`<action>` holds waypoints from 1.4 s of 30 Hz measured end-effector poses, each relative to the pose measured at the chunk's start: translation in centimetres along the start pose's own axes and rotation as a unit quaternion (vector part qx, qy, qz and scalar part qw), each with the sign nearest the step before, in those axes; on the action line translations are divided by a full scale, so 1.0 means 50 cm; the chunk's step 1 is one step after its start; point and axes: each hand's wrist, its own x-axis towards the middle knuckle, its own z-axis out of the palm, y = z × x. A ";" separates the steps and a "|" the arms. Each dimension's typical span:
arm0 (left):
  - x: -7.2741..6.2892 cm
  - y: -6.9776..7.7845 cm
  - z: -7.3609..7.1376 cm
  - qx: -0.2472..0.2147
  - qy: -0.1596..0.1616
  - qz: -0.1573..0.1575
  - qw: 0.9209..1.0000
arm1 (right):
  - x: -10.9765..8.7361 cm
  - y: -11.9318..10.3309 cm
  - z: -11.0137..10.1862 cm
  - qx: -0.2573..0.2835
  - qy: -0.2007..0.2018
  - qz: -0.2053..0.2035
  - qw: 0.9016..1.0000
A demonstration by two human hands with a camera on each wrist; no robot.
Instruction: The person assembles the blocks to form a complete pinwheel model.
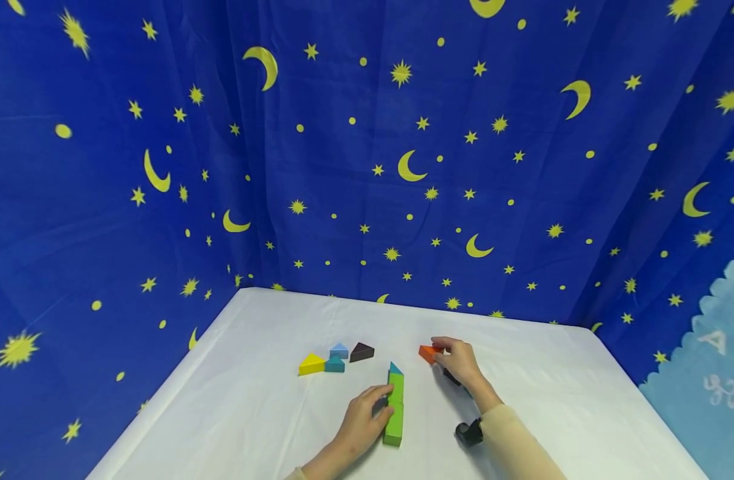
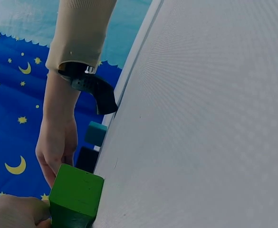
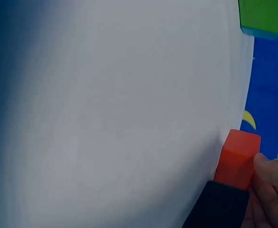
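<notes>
Two green blocks (image 1: 394, 417) lie end to end in a row on the table, with a small teal triangular block (image 1: 395, 369) at their far end. My left hand (image 1: 359, 420) rests against the row's left side, thumb and forefinger spread apart along it. In the left wrist view a green block (image 2: 77, 192) fills the bottom beside that hand. Farther right, my right hand (image 1: 459, 360) pinches an orange block (image 1: 427, 353) between thumb and fingers. Right beside the orange block, a black block (image 3: 219, 205) shows in the right wrist view. The right hand partly hides it from the head camera.
Left of the row are a yellow triangular block (image 1: 311, 364), a teal block (image 1: 335, 365), a light blue block (image 1: 339, 351) and a dark brown triangular block (image 1: 362, 351). Another teal block (image 2: 96, 134) stands near the right forearm. A black camera mount (image 1: 469, 433) juts from the right wrist.
</notes>
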 end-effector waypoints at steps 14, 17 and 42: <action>-0.001 0.000 0.001 0.006 0.000 0.001 1.000 | -0.030 -0.045 0.036 0.018 -0.032 -0.058 0.998; 0.000 -0.001 0.002 0.008 0.002 0.004 1.000 | -0.036 -0.056 0.041 0.018 -0.036 -0.072 0.997; -0.003 -0.001 0.003 0.027 0.015 0.022 0.999 | -0.050 -0.081 0.051 0.006 -0.036 -0.131 0.991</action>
